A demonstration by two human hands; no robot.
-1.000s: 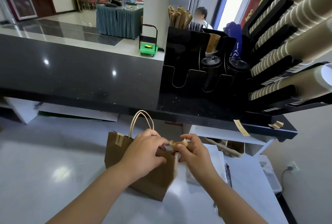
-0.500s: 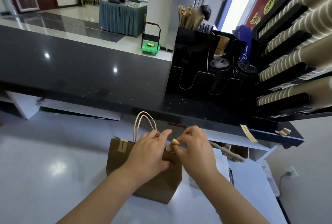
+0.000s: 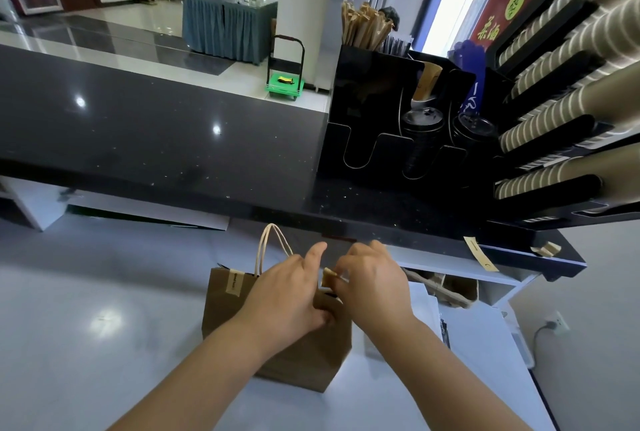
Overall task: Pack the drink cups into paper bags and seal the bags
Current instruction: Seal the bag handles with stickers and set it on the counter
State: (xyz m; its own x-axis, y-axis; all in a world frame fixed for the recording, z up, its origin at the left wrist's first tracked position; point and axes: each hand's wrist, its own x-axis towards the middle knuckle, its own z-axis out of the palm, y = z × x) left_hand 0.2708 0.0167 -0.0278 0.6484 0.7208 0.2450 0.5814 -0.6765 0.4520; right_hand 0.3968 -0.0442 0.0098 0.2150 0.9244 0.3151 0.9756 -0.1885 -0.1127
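Sealing under way: paper bag (image 3: 242, 306) upright on white surface (image 3: 86, 292); left hand (image 3: 287, 295) clamping bag's mouth, right hand (image 3: 374, 288) fingers pinching sticker (image 3: 329, 275) above it. Best pressed flat across closed mouth.

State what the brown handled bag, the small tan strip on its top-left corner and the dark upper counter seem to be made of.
Brown handled bag: kraft paper, matte, creased, with twisted paper-cord handles. Small tan strip: probably a paper sticker, flat and printed. Dark upper counter: polished speckled stone or composite, reflecting ceiling lights.
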